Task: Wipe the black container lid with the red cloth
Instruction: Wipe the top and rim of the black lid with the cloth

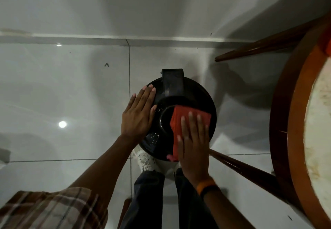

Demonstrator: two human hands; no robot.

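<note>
Glossy pale floor tiles (71, 94) with thin dark grout lines ran out to a white skirting and wall at the far side, throwing back two bright spots of light. Near the middle stood the black container lid (179, 103), round and shiny, with a shallow circular hollow at its centre and a flat rectangular tab jutting from its far edge; pale specks dotted its near-left surface. The left hand (138, 114) lay open and flat on the lid's left rim, fingers together and pointing away. The right hand (194, 139), also open with fingers spread, pressed the red cloth (180, 121) flat against the right and near part of the lid; the cloth looked soft and folded, one end hanging over the near rim. An orange wristband (206, 185) circled the right wrist, and a brown plaid sleeve (50, 209) covered the left upper arm. Below the lid showed a white laced shoe (145, 159) and dark trousers (143, 202). To the right stood a round wooden table (293, 139) with a polished reddish-brown rim, a pale mottled top and slanting dark legs.
</note>
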